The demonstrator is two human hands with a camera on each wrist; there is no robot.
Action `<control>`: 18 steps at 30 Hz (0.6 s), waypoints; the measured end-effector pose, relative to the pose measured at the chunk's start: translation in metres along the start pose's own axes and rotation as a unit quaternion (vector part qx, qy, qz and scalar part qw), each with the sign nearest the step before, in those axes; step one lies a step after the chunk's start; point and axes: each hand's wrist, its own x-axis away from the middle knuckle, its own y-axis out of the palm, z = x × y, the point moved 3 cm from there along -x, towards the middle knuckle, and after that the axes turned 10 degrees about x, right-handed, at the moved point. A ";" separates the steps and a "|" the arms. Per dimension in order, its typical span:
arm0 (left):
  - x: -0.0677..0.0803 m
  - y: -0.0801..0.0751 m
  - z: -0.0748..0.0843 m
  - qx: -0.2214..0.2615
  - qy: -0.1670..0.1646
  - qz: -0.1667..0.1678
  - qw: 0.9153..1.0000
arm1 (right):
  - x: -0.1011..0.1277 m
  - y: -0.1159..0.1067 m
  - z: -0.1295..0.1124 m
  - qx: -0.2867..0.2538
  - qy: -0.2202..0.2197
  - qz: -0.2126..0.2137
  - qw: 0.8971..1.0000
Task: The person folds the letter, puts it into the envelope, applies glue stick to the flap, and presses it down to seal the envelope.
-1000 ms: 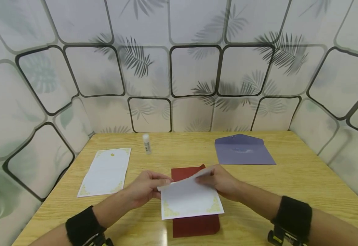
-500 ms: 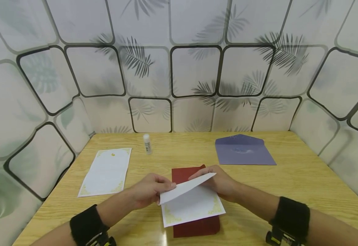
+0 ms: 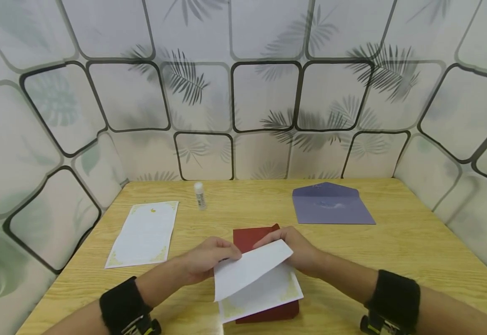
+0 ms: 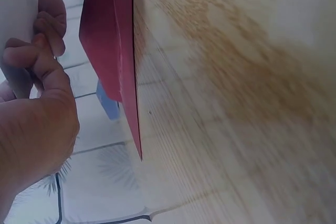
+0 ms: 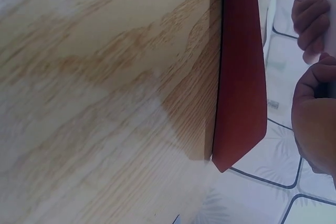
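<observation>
Between both hands is a white sheet of paper (image 3: pixel 253 270) with gold corner ornaments, its upper part folded over toward the person. My left hand (image 3: pixel 214 258) pinches the fold's left end, thumb on top. My right hand (image 3: pixel 299 251) holds the sheet at its right side, its fingers partly behind the paper. Below the sheet a red envelope (image 3: pixel 253 236) lies on the table, partly covered in the head view. In the left wrist view the left hand (image 4: pixel 44 93) curls at the paper's edge, above the red envelope (image 4: pixel 107 40).
Another white sheet with gold ornaments (image 3: pixel 144 235) lies at the left of the wooden table (image 3: pixel 243 200). A glue stick (image 3: pixel 200 195) stands near the back. At the back right lies a purple envelope (image 3: pixel 331 204) with its flap up. A patterned curtain (image 3: pixel 264 97) surrounds the table.
The sheet's upper part has folded down toward the person, so its plain back now covers more of the lower half. The left hand has shifted slightly right along the edge.
</observation>
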 end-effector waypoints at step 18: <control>-0.004 0.003 0.000 -0.043 0.015 -0.013 0.999 | 0.003 0.008 0.001 -0.025 0.030 -0.020 0.999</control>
